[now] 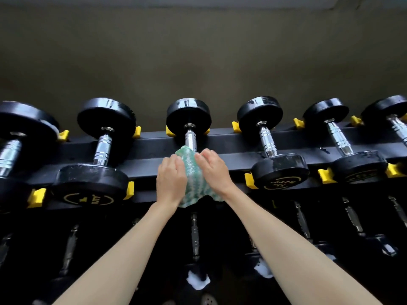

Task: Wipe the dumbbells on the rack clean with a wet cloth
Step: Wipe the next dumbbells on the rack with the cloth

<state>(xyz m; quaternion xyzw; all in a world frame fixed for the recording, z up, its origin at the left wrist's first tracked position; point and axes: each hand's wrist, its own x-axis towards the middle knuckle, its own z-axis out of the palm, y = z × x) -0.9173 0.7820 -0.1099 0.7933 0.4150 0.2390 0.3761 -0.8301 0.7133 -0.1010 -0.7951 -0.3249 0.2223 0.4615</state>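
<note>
1. Head view: the fuzzy green-and-white striped cloth [193, 179] is bunched over the near end of the middle dumbbell [189, 116], which has round black rubber heads and a ribbed chrome handle. It's dead centre on the top tier.
2. Left hand [170, 180] grips the cloth from 9 o'clock and right hand [214, 170] from 3 o'clock, both with fingers curled into the pile.
3. The dumbbell's far head, at 12 o'clock from the hands, looks streaky and glossy.
4. The flat black metal rack [152, 148] has blocky yellow plastic cradles [249, 181]. Matching dumbbells [102, 148] sit out at 9 and 3 o'clock.
</note>
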